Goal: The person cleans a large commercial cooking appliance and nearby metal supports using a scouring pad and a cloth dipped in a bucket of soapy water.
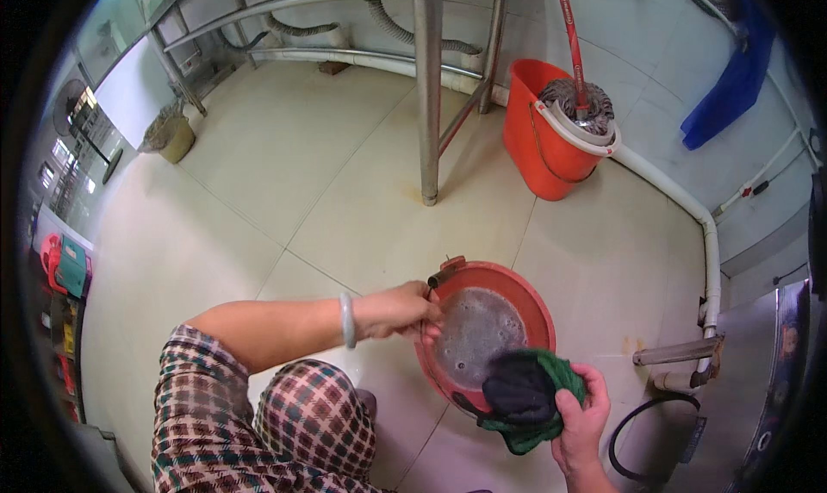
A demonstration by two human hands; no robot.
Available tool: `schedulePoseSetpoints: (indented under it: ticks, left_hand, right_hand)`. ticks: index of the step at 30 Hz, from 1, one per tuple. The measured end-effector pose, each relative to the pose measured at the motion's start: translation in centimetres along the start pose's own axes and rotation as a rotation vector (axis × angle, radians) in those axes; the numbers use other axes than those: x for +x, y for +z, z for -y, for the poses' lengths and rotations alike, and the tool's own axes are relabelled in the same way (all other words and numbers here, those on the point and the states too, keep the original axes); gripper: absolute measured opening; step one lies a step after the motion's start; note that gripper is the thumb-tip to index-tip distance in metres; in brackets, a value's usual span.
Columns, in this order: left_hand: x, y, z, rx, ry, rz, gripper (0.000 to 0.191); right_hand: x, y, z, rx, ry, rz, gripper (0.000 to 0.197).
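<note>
A red plastic bucket (539, 305) of cloudy, sudsy water (481, 334) stands on the tiled floor before me. My left hand (420, 315) grips its left side at the rim, fingers over the inner edge by the thin wire handle. The handle's dark tube grip (442, 276) sits just beyond that hand. Over the near right rim, my right hand (581, 412) holds a bunched cloth, dark (520, 389) in the middle with green (562, 376) around it. Part of the cloth hangs outside the bucket, and its far edge is blurred.
Beyond the bucket is a metal table leg (428, 105). An orange mop bucket (536, 144) with a mop (578, 102) stands near the wall. White pipes (672, 195) follow the right wall down to a rusty bracket (678, 351) and black hose (617, 441). A small bin (177, 141) is far left.
</note>
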State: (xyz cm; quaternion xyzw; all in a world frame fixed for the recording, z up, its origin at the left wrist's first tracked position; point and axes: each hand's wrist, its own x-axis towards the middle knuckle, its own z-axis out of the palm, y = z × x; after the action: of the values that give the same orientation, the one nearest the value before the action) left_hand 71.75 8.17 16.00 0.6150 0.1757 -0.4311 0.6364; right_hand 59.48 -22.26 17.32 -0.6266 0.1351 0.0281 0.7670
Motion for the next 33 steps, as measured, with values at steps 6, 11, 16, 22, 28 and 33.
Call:
schedulePoseSetpoints:
  ticks: [6, 11, 16, 22, 28, 33]
  left_hand:
    - [-3.1, 8.3, -2.1, -0.535, 0.048, 0.019, 0.024]
    - [-2.7, 13.8, 0.3, -0.791, -0.081, 0.163, 0.017]
    - [-4.6, 13.7, -2.8, -0.894, -0.151, -0.198, 0.019]
    - [-12.1, 8.9, -4.8, -0.929, -0.183, -0.335, 0.019]
    - [-21.0, 3.2, -5.2, -0.773, -0.212, -0.476, 0.021]
    - [-27.5, -2.9, -5.3, -0.758, -0.232, -0.551, 0.017]
  right_hand:
    - [0.2, 0.9, 3.0, 0.320, 0.047, -0.106, 0.049]
    - [-1.3, 2.8, 6.7, 0.375, 0.035, -0.219, 0.047]
    - [-3.5, 3.5, 11.3, 0.413, -0.010, -0.400, 0.048]
    - [-12.2, 6.0, 18.1, 0.220, 0.068, -0.519, 0.044]
    - [-17.0, 9.8, 28.1, 0.097, 0.356, -0.546, 0.049]
    - [-18.2, 15.1, 33.5, -0.056, 0.351, -0.553, 0.040]
